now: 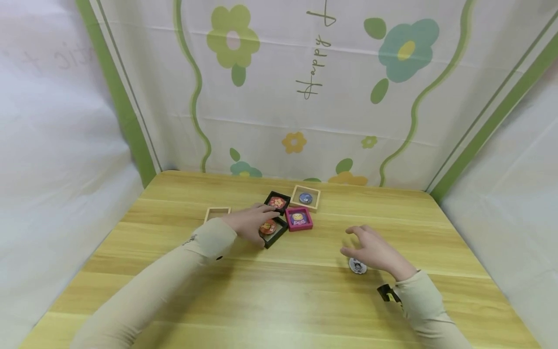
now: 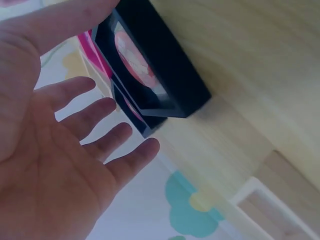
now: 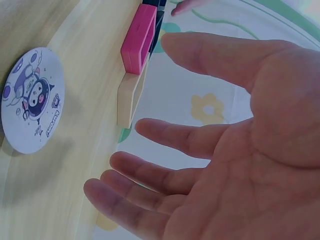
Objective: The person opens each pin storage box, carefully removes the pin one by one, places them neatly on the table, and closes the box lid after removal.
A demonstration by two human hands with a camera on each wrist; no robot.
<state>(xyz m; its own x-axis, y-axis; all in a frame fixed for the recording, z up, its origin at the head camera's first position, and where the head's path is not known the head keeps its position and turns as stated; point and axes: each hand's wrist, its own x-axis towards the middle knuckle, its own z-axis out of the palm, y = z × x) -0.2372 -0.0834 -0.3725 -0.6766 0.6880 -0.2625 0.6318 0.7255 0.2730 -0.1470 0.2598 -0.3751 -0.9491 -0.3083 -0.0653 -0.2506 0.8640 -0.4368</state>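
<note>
Fingers (image 3: 155, 176) are curving loosely on both hands, which are hanging well apart. The left hand (image 1: 250, 222) is hovering at the near black box (image 1: 277, 237), where a red badge (image 1: 269, 226) is lying; I cannot tell whether its thumb (image 2: 75, 16) is touching the rim. From there, a second black box (image 1: 281, 194) is sitting at twelve o'clock, a pink box (image 1: 301, 228) at two, a wooden box (image 1: 318, 199) with a blue badge (image 1: 306, 198) at half past one. The right hand (image 1: 376, 250) is hovering over a white badge (image 1: 358, 266), which is lying at four o'clock on the table (image 1: 322, 295).
</note>
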